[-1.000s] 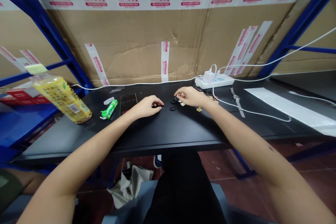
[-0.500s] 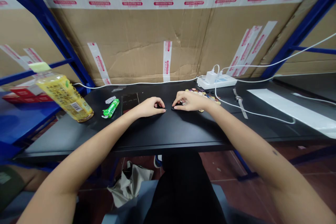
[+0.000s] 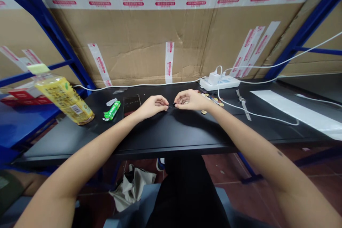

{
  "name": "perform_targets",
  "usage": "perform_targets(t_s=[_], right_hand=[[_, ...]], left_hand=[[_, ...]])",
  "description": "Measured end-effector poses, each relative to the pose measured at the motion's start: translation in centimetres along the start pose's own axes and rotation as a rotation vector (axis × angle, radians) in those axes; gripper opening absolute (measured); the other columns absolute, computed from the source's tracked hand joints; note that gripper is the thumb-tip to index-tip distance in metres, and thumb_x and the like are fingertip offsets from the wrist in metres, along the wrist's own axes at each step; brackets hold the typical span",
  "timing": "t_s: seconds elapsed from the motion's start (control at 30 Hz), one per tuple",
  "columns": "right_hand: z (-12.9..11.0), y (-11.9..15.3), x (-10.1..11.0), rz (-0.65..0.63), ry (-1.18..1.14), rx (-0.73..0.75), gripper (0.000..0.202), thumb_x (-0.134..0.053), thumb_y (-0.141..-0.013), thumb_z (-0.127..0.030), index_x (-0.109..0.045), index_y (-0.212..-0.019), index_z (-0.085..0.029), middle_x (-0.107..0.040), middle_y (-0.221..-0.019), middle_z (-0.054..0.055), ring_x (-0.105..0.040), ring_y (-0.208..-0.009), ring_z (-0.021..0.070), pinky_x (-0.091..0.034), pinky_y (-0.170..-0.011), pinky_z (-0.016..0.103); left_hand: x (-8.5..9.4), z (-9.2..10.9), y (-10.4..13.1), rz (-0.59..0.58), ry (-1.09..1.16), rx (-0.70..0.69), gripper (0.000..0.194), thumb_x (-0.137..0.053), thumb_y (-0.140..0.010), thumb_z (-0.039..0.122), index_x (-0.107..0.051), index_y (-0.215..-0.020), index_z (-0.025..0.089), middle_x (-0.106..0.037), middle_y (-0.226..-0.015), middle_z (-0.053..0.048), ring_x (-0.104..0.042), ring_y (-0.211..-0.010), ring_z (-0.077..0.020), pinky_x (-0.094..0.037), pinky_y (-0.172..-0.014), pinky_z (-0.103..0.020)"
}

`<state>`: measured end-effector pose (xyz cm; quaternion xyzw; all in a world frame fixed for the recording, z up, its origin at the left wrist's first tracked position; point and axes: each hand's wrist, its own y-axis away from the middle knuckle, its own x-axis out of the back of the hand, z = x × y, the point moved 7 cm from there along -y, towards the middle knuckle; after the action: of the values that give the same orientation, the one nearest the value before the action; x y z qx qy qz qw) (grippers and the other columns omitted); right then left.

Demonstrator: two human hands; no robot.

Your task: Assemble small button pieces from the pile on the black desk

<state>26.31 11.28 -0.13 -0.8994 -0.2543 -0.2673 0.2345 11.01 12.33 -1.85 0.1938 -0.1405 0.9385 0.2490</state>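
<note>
My left hand [image 3: 157, 105] is closed in a pinch above the black table [image 3: 160, 135], with a tiny thin piece [image 3: 170, 107] sticking out at its fingertips. Close by on the right, my right hand [image 3: 188, 100] pinches a small black object [image 3: 174, 104] between thumb and fingers. The fingertips of the two hands face each other with a narrow gap. Behind and beside my right hand lies a pile of small colourful round pieces [image 3: 213, 99], partly hidden by it. One round piece [image 3: 203, 112] lies apart, below my right wrist.
A yellow bottle [image 3: 65, 96], a green packet [image 3: 112, 110] and a dark phone-like timer [image 3: 131, 104] stand or lie on the left. Rightward are a power strip [image 3: 223, 82] with white cables, a watch [image 3: 243, 104] and a white strip [image 3: 296, 112]. Cardboard [image 3: 139, 42] rises behind.
Both hands have risen slightly off the table. The black object at my right fingertips now points toward my left hand, and the thin piece at my left fingertips shows more clearly.
</note>
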Motion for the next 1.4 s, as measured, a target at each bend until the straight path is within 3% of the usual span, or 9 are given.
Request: perform_targets(t_s=[0.2, 0.4, 0.9, 1.4], right_hand=[[0.4, -0.1, -0.2, -0.039, -0.089, -0.059, 0.031, -0.074, -0.071, -0.034, -0.066, -0.090, -0.011, -0.071, -0.076, 0.007, -0.068, -0.072, 0.0148, -0.054, -0.074, 0.029], [0.0, 0.0, -0.1, 0.000, -0.105, -0.089, 0.033, -0.075, -0.071, -0.037, -0.065, -0.089, -0.011, -0.070, -0.074, 0.007, -0.066, -0.068, 0.0129, -0.053, -0.072, 0.027], [-0.1, 0.0, -0.1, -0.006, -0.136, -0.064, 0.035, -0.075, -0.073, -0.039, -0.068, -0.092, -0.011, -0.072, -0.080, 0.008, -0.066, -0.068, 0.0124, -0.053, -0.071, 0.027], [-0.2, 0.0, 0.0, 0.049, -0.254, -0.092, 0.040, -0.076, -0.071, -0.044, -0.069, -0.091, -0.011, -0.074, -0.081, 0.009, -0.069, -0.072, 0.0147, -0.055, -0.074, 0.029]], left_hand=[[0.3, 0.8, 0.2, 0.052, 0.066, -0.035, 0.024, -0.075, -0.073, 0.025, -0.064, -0.090, 0.012, -0.070, -0.085, -0.006, -0.068, -0.083, -0.0162, -0.052, -0.090, -0.036], [0.5, 0.7, 0.1, 0.063, 0.074, -0.061, 0.025, -0.076, -0.073, 0.027, -0.064, -0.090, 0.012, -0.070, -0.086, -0.006, -0.068, -0.084, -0.0163, -0.052, -0.089, -0.036], [0.2, 0.8, 0.1, 0.036, 0.134, -0.091, 0.027, -0.075, -0.075, 0.028, -0.064, -0.095, 0.012, -0.070, -0.089, -0.007, -0.071, -0.085, -0.0184, -0.052, -0.090, -0.036], [0.3, 1.9, 0.8, 0.101, 0.159, -0.067, 0.028, -0.077, -0.073, 0.029, -0.065, -0.091, 0.012, -0.074, -0.084, -0.009, -0.071, -0.083, -0.0200, -0.053, -0.089, -0.037]])
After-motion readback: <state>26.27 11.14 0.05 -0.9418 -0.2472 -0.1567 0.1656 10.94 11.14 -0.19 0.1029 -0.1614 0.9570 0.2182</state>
